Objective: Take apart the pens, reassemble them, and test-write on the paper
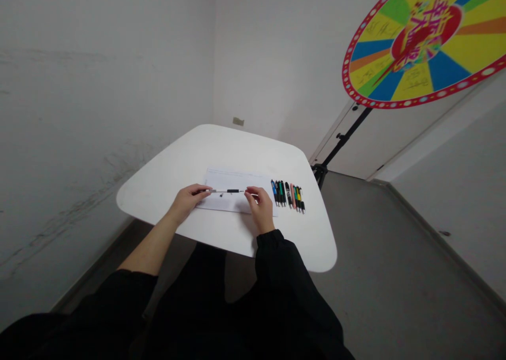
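Observation:
A pen with a pale barrel and black grip (232, 191) lies level across the space between my hands, just above a white sheet of paper (221, 176). Its left end is pinched by the thumb and fingers of my left hand (188, 201). At the thin right end of the pen, the fingertips of my right hand (261, 206) are pressed together; whatever small piece they hold is too small to make out. Below the pen, a small dark part (221, 195) rests on the paper.
Several pens (281, 193) in different colours lie side by side right of the paper. They share a white table (169, 165) with rounded corners. Behind it on the right, a colourful prize wheel (411, 38) stands on a black stand (343, 138). Pale walls (98, 75) border the table.

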`<control>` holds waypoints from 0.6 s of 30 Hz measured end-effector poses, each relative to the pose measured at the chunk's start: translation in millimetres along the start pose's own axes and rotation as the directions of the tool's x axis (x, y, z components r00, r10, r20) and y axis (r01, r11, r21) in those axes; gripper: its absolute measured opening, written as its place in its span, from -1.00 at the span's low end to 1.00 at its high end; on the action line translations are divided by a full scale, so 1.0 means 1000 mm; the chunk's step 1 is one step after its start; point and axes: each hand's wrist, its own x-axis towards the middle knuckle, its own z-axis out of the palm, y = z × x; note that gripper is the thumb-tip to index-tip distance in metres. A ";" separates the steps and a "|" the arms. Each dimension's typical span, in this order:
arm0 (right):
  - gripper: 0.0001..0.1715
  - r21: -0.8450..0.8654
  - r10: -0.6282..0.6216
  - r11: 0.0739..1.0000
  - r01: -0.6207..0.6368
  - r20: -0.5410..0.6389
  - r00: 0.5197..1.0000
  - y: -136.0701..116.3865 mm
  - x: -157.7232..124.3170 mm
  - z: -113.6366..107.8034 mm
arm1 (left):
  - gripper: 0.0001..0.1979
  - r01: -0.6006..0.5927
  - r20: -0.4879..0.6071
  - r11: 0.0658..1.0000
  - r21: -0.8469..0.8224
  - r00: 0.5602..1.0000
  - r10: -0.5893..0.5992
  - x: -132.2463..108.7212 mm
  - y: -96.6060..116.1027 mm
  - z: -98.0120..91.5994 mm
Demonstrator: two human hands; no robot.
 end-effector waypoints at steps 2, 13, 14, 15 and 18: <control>-0.79 -0.031 -0.023 0.999 0.023 0.002 1.000 -0.001 0.000 -0.001 | -0.65 -0.002 -0.002 1.000 -0.006 1.000 0.002 0.000 0.001 0.000; -0.79 -0.070 -0.092 0.993 0.097 0.068 0.993 -0.003 0.000 0.000 | -0.68 -0.026 0.025 1.000 0.000 0.999 0.026 0.000 0.001 0.000; -0.79 -0.067 -0.091 0.993 0.096 0.075 0.993 -0.003 0.000 0.000 | -0.68 -0.022 0.028 1.000 -0.001 0.999 0.022 0.000 0.002 0.000; -0.79 -0.065 -0.088 0.994 0.093 0.080 0.993 -0.003 0.000 0.000 | -0.68 -0.020 0.030 1.000 -0.002 0.999 0.020 0.000 0.003 0.000; -0.79 -0.067 -0.079 0.994 0.085 0.097 0.992 -0.005 0.000 0.000 | -0.67 -0.025 0.031 1.000 0.002 0.999 0.025 -0.001 0.005 0.000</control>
